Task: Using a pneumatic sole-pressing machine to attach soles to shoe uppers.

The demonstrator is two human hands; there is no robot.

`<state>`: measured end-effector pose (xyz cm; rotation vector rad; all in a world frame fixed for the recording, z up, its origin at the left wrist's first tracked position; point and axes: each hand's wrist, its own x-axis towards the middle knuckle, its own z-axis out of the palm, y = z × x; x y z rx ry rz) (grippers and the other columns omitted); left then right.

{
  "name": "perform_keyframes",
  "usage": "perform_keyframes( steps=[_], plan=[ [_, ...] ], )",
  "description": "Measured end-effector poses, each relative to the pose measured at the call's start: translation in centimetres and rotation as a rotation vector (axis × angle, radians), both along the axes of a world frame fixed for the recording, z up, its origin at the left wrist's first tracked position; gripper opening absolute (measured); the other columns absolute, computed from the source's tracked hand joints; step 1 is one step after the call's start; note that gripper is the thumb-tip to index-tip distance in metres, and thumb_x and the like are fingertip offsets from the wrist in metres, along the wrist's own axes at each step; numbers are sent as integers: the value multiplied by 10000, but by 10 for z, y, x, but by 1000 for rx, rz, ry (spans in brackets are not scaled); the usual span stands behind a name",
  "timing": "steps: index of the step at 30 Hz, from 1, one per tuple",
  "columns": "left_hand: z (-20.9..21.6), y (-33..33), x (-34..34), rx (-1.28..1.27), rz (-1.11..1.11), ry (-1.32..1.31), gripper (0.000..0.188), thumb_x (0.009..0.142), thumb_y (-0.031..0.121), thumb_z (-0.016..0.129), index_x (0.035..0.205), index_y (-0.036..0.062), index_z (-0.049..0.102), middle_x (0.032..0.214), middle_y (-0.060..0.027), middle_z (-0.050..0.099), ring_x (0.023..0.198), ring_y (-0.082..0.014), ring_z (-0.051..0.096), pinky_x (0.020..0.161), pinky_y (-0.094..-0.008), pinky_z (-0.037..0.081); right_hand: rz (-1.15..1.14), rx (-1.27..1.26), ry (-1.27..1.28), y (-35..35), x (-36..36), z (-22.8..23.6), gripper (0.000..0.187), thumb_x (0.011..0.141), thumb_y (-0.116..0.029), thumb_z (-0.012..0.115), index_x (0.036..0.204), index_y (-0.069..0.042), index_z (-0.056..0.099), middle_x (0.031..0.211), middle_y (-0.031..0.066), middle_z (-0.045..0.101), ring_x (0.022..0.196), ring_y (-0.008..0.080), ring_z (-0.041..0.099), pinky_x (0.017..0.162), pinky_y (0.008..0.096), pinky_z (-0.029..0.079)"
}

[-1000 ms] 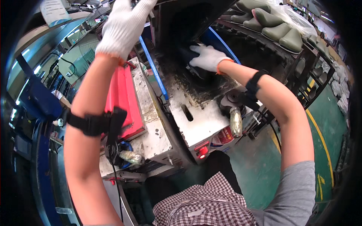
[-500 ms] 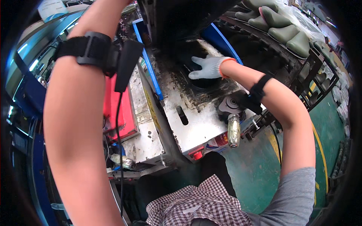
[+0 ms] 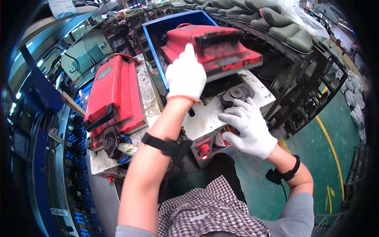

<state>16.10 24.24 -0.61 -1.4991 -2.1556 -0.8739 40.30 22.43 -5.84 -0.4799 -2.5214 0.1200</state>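
My left hand (image 3: 185, 75), in a white knitted glove with an orange cuff, is over the front left of a red machine lid (image 3: 225, 49). One finger points up beside the lid's black handle (image 3: 219, 37); the other fingers are blurred or turned away, so contact is unclear. The lid sits tilted, low over a white machine base (image 3: 205, 122), with a dark gap under its front edge. My right hand (image 3: 248, 128), gloved alike, has its fingers spread just below a round dark latch (image 3: 237, 93). Its palm side is hidden.
At left stands a second machine with its red lid (image 3: 114, 93) down. A blue tray (image 3: 181, 17) frames the nearer lid's back. Green-grey boot-shaped pieces (image 3: 272, 25) lie on a rack at the far right. A red switch (image 3: 204, 148) with a lit lamp is on the base's front.
The raised dark lid has come down and shows its red top. My left arm has lowered with it. My right hand has drawn back from inside the machine to near the latch.
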Motion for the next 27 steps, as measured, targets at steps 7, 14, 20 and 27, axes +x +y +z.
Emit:
perform_keyframes(
  steps=[7, 14, 20, 27],
  plan=[
    [-100, -8, -1, 79, -52, 15, 588, 880, 120, 533, 1444, -45, 523, 1357, -264, 632, 1224, -410, 629, 1071, -465, 491, -15, 260, 130, 12, -3, -31, 350, 763, -158, 760, 1110, -172, 717, 1145, 28, 694, 1228, 276, 607, 1173, 587, 340],
    [-108, -10, 9, 63, -23, 39, 653, 871, 109, 545, 1495, -53, 443, 1398, -281, 588, 1237, -443, 602, 1068, -489, 487, -213, 357, 438, 65, 35, -42, 363, 756, 34, 595, 1082, -101, 684, 1025, 106, 707, 994, 340, 679, 1050, 578, 450],
    [-111, -4, 3, 213, 3, 156, 671, 865, 103, 546, 1507, -49, 426, 1363, -275, 596, 1197, -452, 605, 1036, -496, 495, -452, 248, 452, 121, 6, -17, 249, 883, -67, 652, 1125, -79, 707, 1109, 126, 709, 1056, 338, 662, 928, 464, 523],
    [-104, -21, 0, 94, 183, 175, 590, 924, 207, 521, 1466, -25, 483, 1396, -302, 548, 1287, -476, 527, 1094, -522, 418, -185, 268, 244, 85, -88, 13, 358, 867, -263, 716, 1198, -131, 690, 1160, 110, 686, 1203, 323, 590, 1129, 528, 347]
  ],
)
